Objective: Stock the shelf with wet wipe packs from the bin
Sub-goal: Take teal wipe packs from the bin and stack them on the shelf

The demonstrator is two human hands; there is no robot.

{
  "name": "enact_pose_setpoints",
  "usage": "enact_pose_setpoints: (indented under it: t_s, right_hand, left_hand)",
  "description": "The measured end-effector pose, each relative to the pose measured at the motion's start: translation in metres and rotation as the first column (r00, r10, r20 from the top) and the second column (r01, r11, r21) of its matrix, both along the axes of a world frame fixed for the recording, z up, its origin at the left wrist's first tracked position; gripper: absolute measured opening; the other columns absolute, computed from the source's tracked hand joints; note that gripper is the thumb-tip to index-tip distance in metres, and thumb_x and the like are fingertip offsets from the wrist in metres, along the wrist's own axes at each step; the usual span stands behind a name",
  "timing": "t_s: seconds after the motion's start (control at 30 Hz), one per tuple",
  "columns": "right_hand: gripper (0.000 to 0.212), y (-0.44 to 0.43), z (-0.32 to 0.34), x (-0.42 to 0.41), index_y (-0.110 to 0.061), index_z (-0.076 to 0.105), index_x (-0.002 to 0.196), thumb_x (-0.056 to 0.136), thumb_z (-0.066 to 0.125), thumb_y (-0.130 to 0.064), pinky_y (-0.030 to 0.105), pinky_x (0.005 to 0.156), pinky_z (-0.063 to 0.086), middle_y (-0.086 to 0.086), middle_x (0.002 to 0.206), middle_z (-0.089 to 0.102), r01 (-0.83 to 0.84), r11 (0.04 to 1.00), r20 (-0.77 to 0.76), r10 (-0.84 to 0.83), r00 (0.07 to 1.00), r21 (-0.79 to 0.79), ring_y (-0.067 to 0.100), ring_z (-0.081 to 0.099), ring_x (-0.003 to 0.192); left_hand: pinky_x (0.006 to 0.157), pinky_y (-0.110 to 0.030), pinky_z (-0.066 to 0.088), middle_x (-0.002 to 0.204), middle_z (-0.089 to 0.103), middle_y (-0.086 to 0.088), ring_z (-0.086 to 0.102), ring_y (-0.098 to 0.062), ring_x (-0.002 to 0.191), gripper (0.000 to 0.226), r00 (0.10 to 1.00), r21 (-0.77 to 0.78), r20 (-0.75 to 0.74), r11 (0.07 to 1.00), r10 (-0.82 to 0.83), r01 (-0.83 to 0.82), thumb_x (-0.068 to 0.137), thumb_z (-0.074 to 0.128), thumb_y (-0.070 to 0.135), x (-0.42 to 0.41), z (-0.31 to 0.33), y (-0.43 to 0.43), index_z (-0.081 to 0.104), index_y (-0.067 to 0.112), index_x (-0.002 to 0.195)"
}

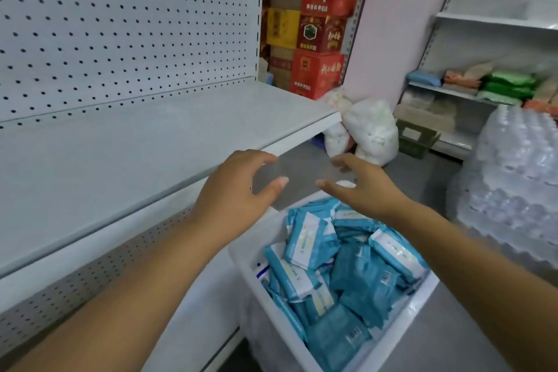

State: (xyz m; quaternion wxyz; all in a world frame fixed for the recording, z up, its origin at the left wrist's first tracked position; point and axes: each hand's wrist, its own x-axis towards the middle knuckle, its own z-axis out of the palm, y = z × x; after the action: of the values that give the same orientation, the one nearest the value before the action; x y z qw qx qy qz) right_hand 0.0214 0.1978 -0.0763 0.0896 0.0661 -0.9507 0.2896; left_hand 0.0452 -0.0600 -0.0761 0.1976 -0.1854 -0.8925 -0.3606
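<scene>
A white bin (pixel 401 315) stands on the floor at the lower right, filled with several blue and white wet wipe packs (pixel 356 275) lying jumbled. A bare white shelf (pixel 129 154) with a pegboard back runs along the left. My left hand (pixel 238 187) hovers in front of the shelf's front edge, above the bin's far left corner, fingers spread and holding nothing. My right hand (pixel 362 187) hovers over the far end of the bin, fingers apart and holding nothing. The two hands face each other with a gap between them.
Stacked red and yellow cartons (pixel 314 27) fill the gap behind the shelf. White plastic sacks (pixel 371 130) lie on the floor beyond. Wrapped packs of water bottles (pixel 513 184) stand at right. Another shelf unit (pixel 483 87) holds coloured packs at far right.
</scene>
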Motion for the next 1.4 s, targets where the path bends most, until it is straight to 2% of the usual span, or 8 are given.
enact_pose_setpoints:
  t_s: [0.23, 0.33, 0.4, 0.53, 0.63, 0.87, 1.07, 1.4]
  right_hand:
    - [0.059, 0.048, -0.071, 0.018, -0.020, 0.059, 0.130, 0.085, 0.069, -0.057, 0.023, 0.092, 0.042, -0.006, 0.129, 0.061, 0.091, 0.990, 0.265, -0.116, 0.957, 0.106, 0.012, 0.057, 0.118]
    - [0.051, 0.065, -0.098, 0.021, -0.017, 0.061, 0.124, 0.089, 0.066, -0.053, 0.027, 0.092, 0.044, 0.001, 0.127, 0.064, 0.111, 0.970, 0.343, -0.183, 0.921, 0.218, 0.020, 0.059, 0.114]
    - [0.051, 0.074, -0.113, 0.020, -0.016, 0.060, 0.122, 0.090, 0.063, -0.055, 0.029, 0.086, 0.044, 0.003, 0.124, 0.064, 0.121, 0.954, 0.368, -0.221, 0.903, 0.275, 0.023, 0.060, 0.108]
    - [0.044, 0.077, -0.130, 0.020, -0.016, 0.063, 0.115, 0.090, 0.065, -0.053, 0.031, 0.082, 0.045, 0.006, 0.115, 0.065, 0.137, 0.941, 0.353, -0.248, 0.902, 0.309, 0.025, 0.058, 0.101]
    - [0.050, 0.073, -0.136, 0.019, -0.019, 0.061, 0.122, 0.085, 0.068, -0.053, 0.034, 0.090, 0.044, 0.005, 0.120, 0.061, 0.101, 0.932, 0.331, -0.223, 0.917, 0.348, 0.025, 0.050, 0.111]
    - [0.086, 0.069, -0.145, 0.019, -0.025, 0.033, 0.153, 0.083, 0.065, -0.064, 0.044, 0.112, 0.034, 0.000, 0.157, 0.032, 0.024, 0.888, 0.385, -0.223, 0.895, 0.459, 0.028, 0.030, 0.137]
    - [0.048, 0.062, -0.140, 0.019, -0.023, 0.066, 0.120, 0.086, 0.068, -0.056, 0.038, 0.104, 0.038, 0.004, 0.147, 0.038, 0.080, 0.908, 0.371, -0.247, 0.895, 0.411, 0.028, 0.036, 0.129]
    - [0.037, 0.059, -0.137, 0.053, -0.024, 0.064, 0.108, 0.081, 0.077, -0.046, 0.030, 0.094, 0.043, -0.004, 0.130, 0.045, 0.090, 0.925, 0.371, -0.235, 0.898, 0.370, 0.018, 0.043, 0.115]
  left_hand:
    - [0.090, -0.029, 0.042, 0.123, 0.064, 0.003, 0.055, -0.017, 0.114, 0.039, 0.978, -0.156, 0.207, 0.986, -0.025, 0.059, 0.091, 0.066, 0.046, 0.003, -0.096, 0.036, 0.065, 0.021, 0.122]
    - [0.103, -0.039, 0.043, 0.122, 0.065, 0.000, 0.057, -0.021, 0.117, 0.045, 0.964, -0.241, 0.259, 0.971, 0.053, 0.011, 0.089, 0.063, 0.052, 0.003, -0.136, 0.042, 0.067, 0.018, 0.118]
    - [0.116, -0.049, 0.030, 0.136, 0.059, -0.003, 0.048, -0.024, 0.132, 0.052, 0.948, -0.256, 0.295, 0.966, 0.117, -0.039, 0.089, 0.060, 0.056, 0.002, -0.155, 0.044, 0.065, 0.017, 0.124]
    - [0.125, -0.047, 0.001, 0.160, 0.035, -0.002, 0.019, -0.019, 0.152, 0.064, 0.953, -0.386, 0.251, 0.920, 0.168, -0.060, 0.091, 0.052, 0.063, 0.008, -0.178, 0.049, 0.054, 0.022, 0.140]
    - [0.124, -0.048, 0.002, 0.161, 0.033, -0.002, 0.020, -0.018, 0.152, 0.063, 0.961, -0.412, 0.205, 0.907, 0.186, -0.087, 0.091, 0.048, 0.065, 0.009, -0.183, 0.050, 0.054, 0.025, 0.139]
    - [0.124, -0.047, 0.005, 0.160, 0.034, 0.000, 0.022, -0.017, 0.151, 0.062, 0.955, -0.454, 0.201, 0.885, 0.217, -0.106, 0.092, 0.045, 0.065, 0.008, -0.185, 0.050, 0.053, 0.027, 0.140]
    - [0.123, -0.048, 0.009, 0.156, 0.041, 0.000, 0.029, -0.016, 0.148, 0.058, 0.952, -0.441, 0.202, 0.889, 0.229, -0.120, 0.091, 0.051, 0.060, 0.008, -0.184, 0.050, 0.055, 0.025, 0.138]
    - [0.123, -0.048, 0.012, 0.152, 0.047, 0.001, 0.036, -0.017, 0.144, 0.057, 0.952, -0.447, 0.197, 0.886, 0.235, -0.126, 0.091, 0.053, 0.058, 0.007, -0.184, 0.049, 0.056, 0.024, 0.136]
